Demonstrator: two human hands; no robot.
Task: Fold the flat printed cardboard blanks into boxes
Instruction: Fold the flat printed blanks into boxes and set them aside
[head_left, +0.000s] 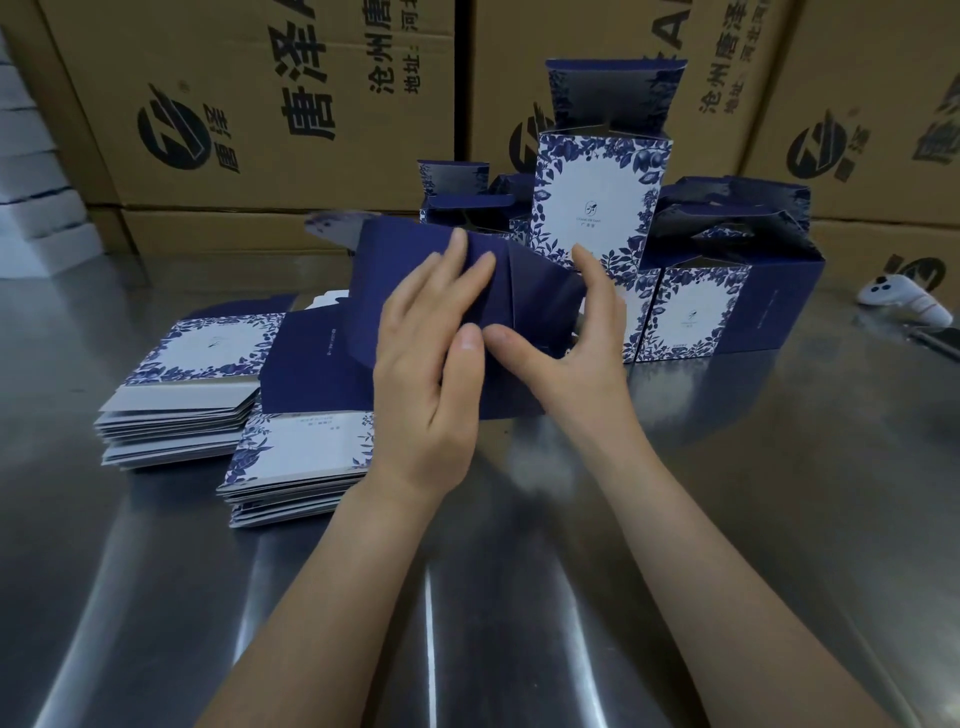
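left hand (431, 364) grip spread flat on navy blank (410, 275), right hand (566, 348) grip clamped on it, cartons (249, 171) behind (printed 沧州唐泽)

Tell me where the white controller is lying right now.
In the head view, the white controller lies on the steel table at the far right edge, just right of the folded boxes.
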